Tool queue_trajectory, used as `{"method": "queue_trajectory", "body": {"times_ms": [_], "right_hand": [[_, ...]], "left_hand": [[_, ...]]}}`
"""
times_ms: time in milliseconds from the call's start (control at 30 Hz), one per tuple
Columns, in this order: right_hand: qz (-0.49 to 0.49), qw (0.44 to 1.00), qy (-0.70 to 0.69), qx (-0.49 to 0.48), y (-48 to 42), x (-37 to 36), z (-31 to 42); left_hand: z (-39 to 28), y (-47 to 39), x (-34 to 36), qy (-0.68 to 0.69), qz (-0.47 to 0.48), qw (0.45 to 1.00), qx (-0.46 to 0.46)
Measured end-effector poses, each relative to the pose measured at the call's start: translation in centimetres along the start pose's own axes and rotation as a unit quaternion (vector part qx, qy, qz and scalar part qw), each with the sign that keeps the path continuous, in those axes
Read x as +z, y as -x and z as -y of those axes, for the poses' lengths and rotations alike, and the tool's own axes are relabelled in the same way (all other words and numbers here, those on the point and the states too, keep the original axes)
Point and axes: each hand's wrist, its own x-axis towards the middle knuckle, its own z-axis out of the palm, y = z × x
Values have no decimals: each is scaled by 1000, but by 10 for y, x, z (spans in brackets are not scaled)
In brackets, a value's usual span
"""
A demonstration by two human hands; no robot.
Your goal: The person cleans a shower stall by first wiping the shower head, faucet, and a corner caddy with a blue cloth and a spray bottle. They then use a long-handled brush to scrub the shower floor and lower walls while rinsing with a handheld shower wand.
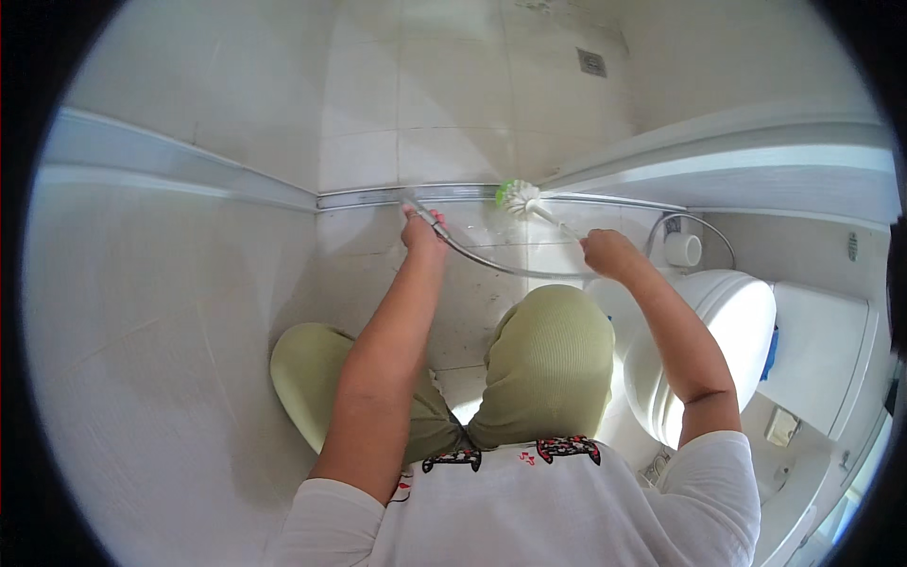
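Note:
My left hand is closed around the handle of a shower or bidet sprayer, its head over the metal door track on the floor. From that handle a flexible metal hose curves right, passing below my right hand. The right fingers grip the white handle of a toilet brush. Its round bristle head, white with a green patch, is at the track, right of the sprayer. Whether the bristles touch the metal I cannot tell.
A white toilet with its lid down stands to my right. Behind the hose loop is a white cylindrical holder. A square floor drain lies beyond the track. Tiled wall rises close on my left; a white door panel stands at right.

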Motion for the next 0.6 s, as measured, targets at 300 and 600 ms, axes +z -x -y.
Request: {"method": "queue_trajectory", "body": {"times_ms": [300,600], "right_hand": [[-10,999,-44,25,7,-18,8],[2,998,-60,16,3,-17,-1]], "left_hand": [[-62,-12,-32,85,-96,986,107],[-32,-3,-19,77,-63,965,243]]}}
